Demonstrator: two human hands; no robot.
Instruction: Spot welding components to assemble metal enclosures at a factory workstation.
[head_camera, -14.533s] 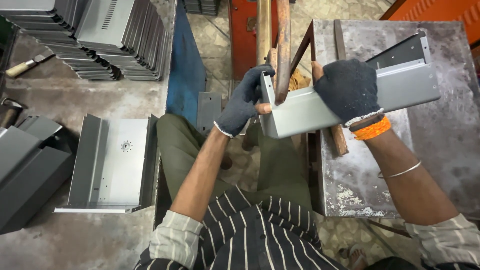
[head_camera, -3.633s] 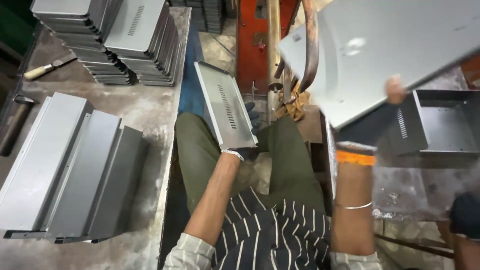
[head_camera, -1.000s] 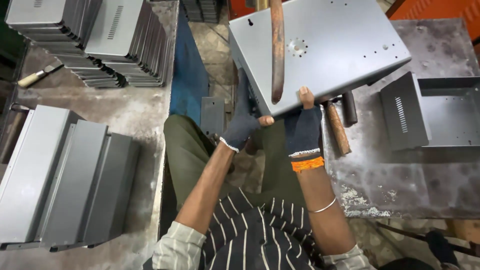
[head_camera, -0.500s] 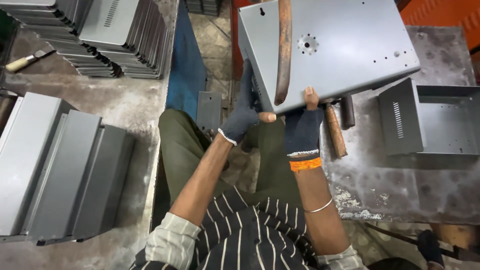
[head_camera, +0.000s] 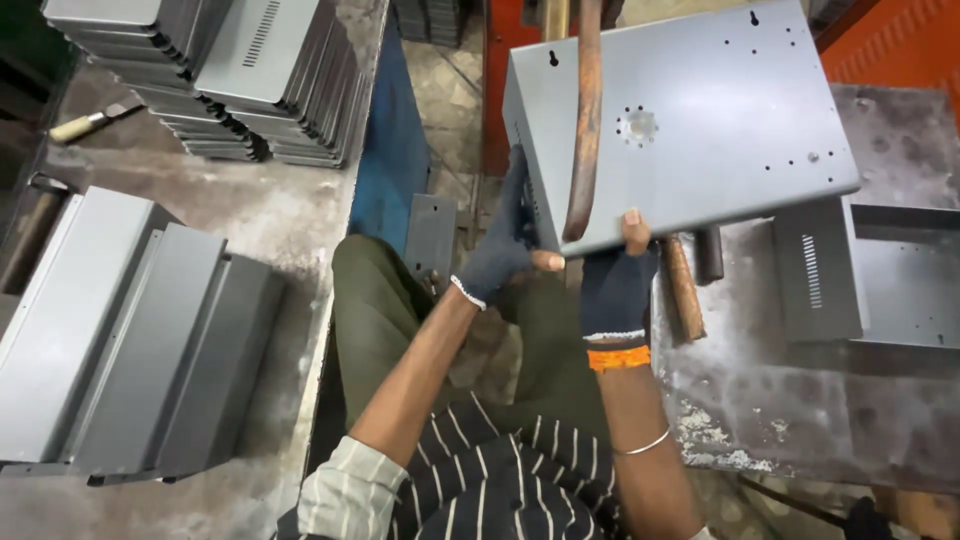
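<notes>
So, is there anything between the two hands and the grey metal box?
Nothing visible. The left hand grips the grey metal box at its left edge, the right hand at its near edge. A rusty bar crosses its top.

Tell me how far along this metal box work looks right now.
Done, apparently: grey box shells lined up on the left bench. In hand: both gloved hands, left hand and right hand, hold a grey sheet-metal box under the rusty bar. Left: stacked panels.

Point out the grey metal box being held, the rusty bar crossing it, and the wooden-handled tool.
Grey metal box (head_camera: 720, 130): head view, flat top face.
Rusty bar (head_camera: 585, 120): head view, mid-shaft.
Wooden-handled tool (head_camera: 85, 123): head view, handle.
</notes>
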